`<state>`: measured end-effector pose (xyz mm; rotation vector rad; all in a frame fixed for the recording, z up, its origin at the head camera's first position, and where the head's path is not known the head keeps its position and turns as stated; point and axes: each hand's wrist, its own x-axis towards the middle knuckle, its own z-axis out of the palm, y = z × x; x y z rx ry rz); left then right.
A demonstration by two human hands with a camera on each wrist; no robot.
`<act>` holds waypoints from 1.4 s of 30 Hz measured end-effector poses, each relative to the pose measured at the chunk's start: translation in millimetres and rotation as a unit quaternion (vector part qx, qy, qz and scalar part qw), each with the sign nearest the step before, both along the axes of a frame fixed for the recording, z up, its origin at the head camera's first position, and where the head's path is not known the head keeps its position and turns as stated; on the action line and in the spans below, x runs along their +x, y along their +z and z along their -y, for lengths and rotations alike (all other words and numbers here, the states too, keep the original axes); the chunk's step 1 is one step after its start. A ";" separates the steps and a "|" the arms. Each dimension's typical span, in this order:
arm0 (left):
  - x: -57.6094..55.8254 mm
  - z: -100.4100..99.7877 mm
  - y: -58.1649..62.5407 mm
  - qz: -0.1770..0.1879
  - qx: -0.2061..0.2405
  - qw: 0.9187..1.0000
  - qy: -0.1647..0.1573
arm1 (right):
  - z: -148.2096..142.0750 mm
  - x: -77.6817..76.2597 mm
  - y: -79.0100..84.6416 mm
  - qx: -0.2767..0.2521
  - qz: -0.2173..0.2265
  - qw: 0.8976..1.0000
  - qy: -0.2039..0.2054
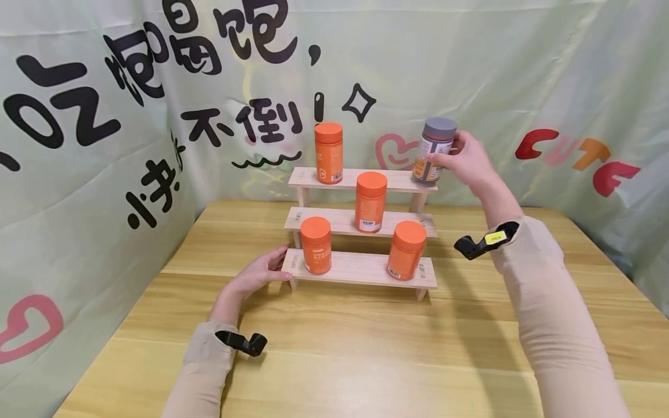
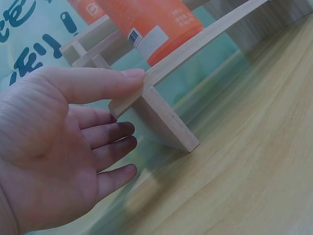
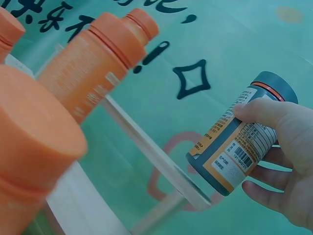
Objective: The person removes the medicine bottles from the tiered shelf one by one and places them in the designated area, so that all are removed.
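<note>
A three-tier wooden display stand point(image 1: 351, 267) stands on the table. With thumb and index finger, my left hand point(image 1: 259, 271) pinches the left end of its lowest tier, where the wooden edge point(image 2: 149, 81) shows up close. My right hand point(image 1: 470, 161) grips a grey-lidded supplement jar point(image 1: 434, 150) at the right end of the top tier; thumb and fingers wrap the labelled jar point(image 3: 239, 137). Whether its base touches the board cannot be told. Orange jars stand on the tiers: one point(image 1: 329, 154) top left, one point(image 1: 371, 203) mid-tier, and two point(image 1: 316, 247) point(image 1: 406, 251) on the lowest.
A pale printed cloth point(image 1: 470, 69) hangs behind the stand and along the left side. Light wooden tabletop point(image 1: 340, 348) extends in front of the stand and to both sides. Each wrist carries a small black camera point(image 1: 243, 342).
</note>
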<state>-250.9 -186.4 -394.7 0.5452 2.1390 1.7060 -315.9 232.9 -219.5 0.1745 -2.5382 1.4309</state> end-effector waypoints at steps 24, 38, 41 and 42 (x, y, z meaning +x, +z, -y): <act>-0.4 1.1 1.4 0.004 0.006 1.000 0.000 | -75.4 29.0 -45.7 -0.004 -0.012 0.999 -0.050; -1.5 0.9 -1.6 -0.001 0.008 1.000 -0.003 | -89.9 32.3 -97.9 0.014 0.008 0.998 -0.068; -1.1 1.0 -1.3 -0.001 0.007 1.000 -0.002 | -89.8 33.3 -108.1 0.010 0.010 0.998 -0.069; -1.0 1.1 -1.3 -0.001 0.007 1.000 -0.001 | -89.7 33.3 -111.4 0.009 0.012 0.998 -0.069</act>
